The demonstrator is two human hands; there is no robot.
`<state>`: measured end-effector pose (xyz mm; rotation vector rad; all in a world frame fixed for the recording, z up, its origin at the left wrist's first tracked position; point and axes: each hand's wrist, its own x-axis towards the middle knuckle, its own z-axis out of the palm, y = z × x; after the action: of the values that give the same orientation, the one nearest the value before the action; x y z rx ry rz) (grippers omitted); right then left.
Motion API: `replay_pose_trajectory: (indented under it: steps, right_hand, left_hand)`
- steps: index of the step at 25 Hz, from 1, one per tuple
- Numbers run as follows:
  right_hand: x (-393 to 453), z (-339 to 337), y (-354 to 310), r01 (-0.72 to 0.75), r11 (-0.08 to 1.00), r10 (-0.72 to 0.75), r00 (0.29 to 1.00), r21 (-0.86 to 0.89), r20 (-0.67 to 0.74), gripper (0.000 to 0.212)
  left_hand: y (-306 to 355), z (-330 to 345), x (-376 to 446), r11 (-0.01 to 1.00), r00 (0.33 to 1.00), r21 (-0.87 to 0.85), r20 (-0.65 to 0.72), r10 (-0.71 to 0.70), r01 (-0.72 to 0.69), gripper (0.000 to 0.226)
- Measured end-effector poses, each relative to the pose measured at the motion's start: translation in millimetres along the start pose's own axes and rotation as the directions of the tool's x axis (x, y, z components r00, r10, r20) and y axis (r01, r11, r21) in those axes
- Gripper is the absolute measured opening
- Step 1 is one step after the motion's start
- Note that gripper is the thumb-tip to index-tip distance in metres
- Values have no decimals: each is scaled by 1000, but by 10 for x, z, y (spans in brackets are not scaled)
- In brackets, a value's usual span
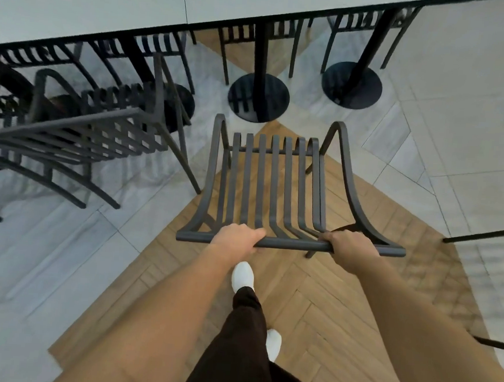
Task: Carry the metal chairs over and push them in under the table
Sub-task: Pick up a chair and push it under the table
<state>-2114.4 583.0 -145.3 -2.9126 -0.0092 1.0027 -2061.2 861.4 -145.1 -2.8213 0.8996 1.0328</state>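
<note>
From the head view, the metal chair [270, 186] is dark grey, with a seat of narrow parallel slats that bend up into the backrest, and 2 curved armrests at the sides. It is on the wooden herringbone floor [341, 301], just in front of the white table [108, 4], not yet under it. The left hand [237, 237] and the right hand [349, 248] both grip the top bar of the backrest, fingers curled around it. A second chair [78, 137] is on the left, near the table.
</note>
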Motion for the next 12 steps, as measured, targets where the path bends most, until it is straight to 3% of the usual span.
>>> replay_pose_trajectory:
  steps: [6,12]
  right_hand:
    - [679,-584,22,-30,997,27,999,-68,-36,40]
    - [1372,-1099,-60,-98,990,94,995,-102,-43,24]
  left_hand:
    - [-379,-483,554,1000,1000,-24,-11,7,-7,31]
    - [-794,-999,1013,998,999,-59,-36,-1,-1,29]
